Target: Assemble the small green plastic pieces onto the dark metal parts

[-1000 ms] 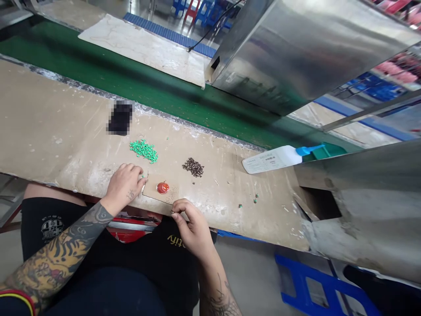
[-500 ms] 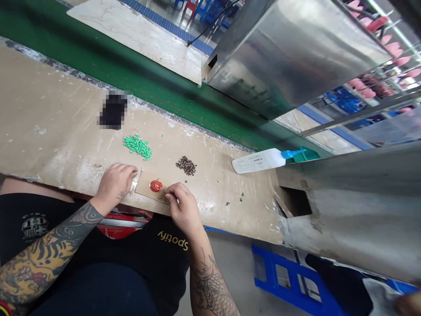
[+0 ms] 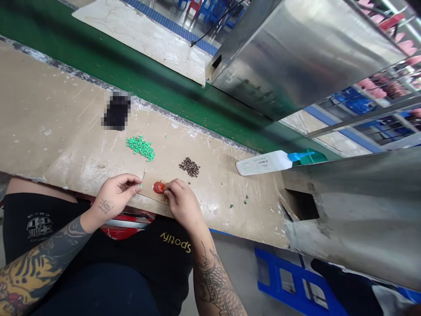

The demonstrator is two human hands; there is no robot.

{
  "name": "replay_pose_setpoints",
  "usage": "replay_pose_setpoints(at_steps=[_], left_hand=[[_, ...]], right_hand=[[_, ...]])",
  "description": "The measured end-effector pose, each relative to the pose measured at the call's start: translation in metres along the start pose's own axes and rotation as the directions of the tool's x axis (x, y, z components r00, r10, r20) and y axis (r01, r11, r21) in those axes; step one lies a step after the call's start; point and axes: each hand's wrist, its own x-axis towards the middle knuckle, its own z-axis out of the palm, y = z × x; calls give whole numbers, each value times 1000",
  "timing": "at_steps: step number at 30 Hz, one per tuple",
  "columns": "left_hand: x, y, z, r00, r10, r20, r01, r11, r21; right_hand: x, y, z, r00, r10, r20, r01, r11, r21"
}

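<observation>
My left hand (image 3: 115, 196) pinches a small green piece (image 3: 141, 186) between thumb and fingertips, just left of a little round dish of red stuff (image 3: 158, 187). My right hand (image 3: 184, 204) has its thumb and fingers pressed together at the dish's right edge; whatever it holds is too small to make out. Beneath the dish lies a flat brown card (image 3: 149, 193), with small brown bits on it partly hidden by the right hand. Behind the left hand is a heap of green pieces (image 3: 141, 148). A heap of dark brown pieces (image 3: 190, 167) lies beyond the right hand.
A white bottle with a blue nozzle (image 3: 263, 163) lies on the worktop (image 3: 59, 131) at right, and a few loose green pieces (image 3: 246, 199) are nearer me. A blurred dark object (image 3: 116, 112) sits at the back. A metal housing (image 3: 279, 57) rises behind; a blue stool (image 3: 292, 281) stands below right.
My left hand has gone from resting at the card's left edge to holding a green piece near the dish. My right hand has moved from the brown bits to the dish's edge.
</observation>
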Motion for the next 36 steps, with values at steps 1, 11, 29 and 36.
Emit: replay_pose_setpoints(at_steps=[1,11,29,36], left_hand=[[-3,2,1,999,-29,20,30,999,-38],[-13,6,8,985,-144,99,162,967,-199],[-26,25,16,964,-62,258,166,900,-402],[-34,31,18,954,99,282,31,906,-422]], right_hand=[[1,0,0,1000,6,8,-6,1000,-10],[0,1,-3,1000,28,3,-28,999,17],[-47,-50,0,978,68,-199,105,660,744],[-52,-68,5,969,91,-231,132,600,789]])
